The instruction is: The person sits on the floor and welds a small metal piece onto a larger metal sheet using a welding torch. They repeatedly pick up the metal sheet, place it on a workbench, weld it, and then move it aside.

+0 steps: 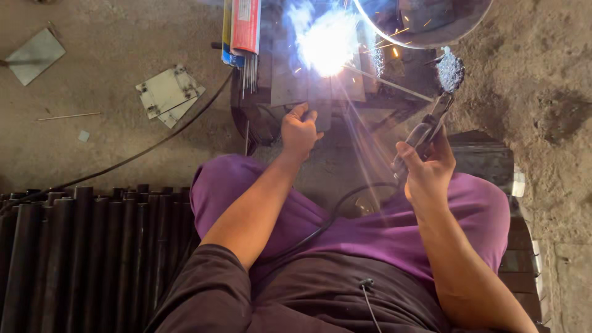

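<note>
My right hand (427, 172) grips a welding electrode holder (425, 131), whose thin rod (394, 84) reaches up-left to a bright white-blue arc (327, 42) throwing sparks. My left hand (300, 131) presses on the near edge of a grey metal plate (311, 92) just below the arc. A black cable (333, 216) runs from the holder across my purple trousers. Glare hides the weld point itself.
A pack of welding rods (243, 34) lies left of the plate. Dark metal pipes (80, 253) are stacked at lower left. Flat plates with corner holes (168, 94) and another cable (142, 151) lie on the dirt floor. A round metal rim (425, 38) sits at top right.
</note>
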